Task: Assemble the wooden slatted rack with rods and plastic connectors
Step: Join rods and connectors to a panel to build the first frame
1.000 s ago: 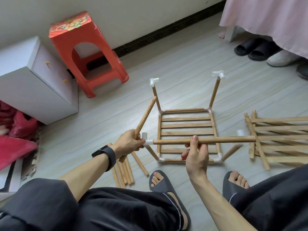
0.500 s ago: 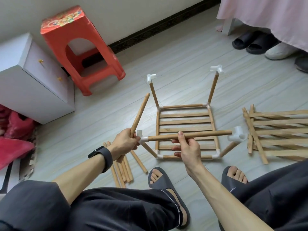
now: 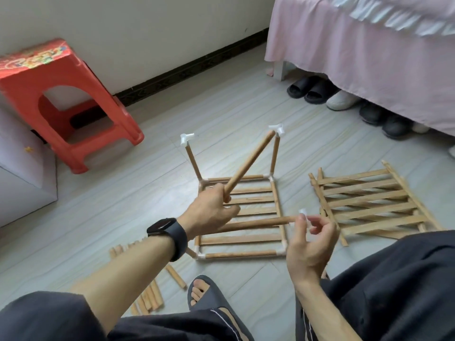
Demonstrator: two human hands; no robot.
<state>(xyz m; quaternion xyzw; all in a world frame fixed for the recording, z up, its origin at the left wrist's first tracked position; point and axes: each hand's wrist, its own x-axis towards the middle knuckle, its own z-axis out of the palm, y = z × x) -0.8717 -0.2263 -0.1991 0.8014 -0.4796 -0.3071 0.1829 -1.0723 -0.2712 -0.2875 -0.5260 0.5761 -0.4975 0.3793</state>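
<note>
Since the rack frame (image 3: 241,239) stands half-built on the floor (image 3: 221,107), a hard shove could skew its uprights (image 3: 274,156). Spare slat panel (image 3: 369,207) lies just right of frame. Left hand (image 3: 209,212) grips a loose rod (image 3: 248,163) over frame, tip by far-right connector (image 3: 276,128); a swing may knock that off. Right hand (image 3: 307,247) pinches near-right connector (image 3: 303,214) on cross rod (image 3: 258,222); poor seating & it pops out.

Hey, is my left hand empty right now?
No, the left hand grips a wooden rod that slants up and away over the rack frame on the floor.
</note>
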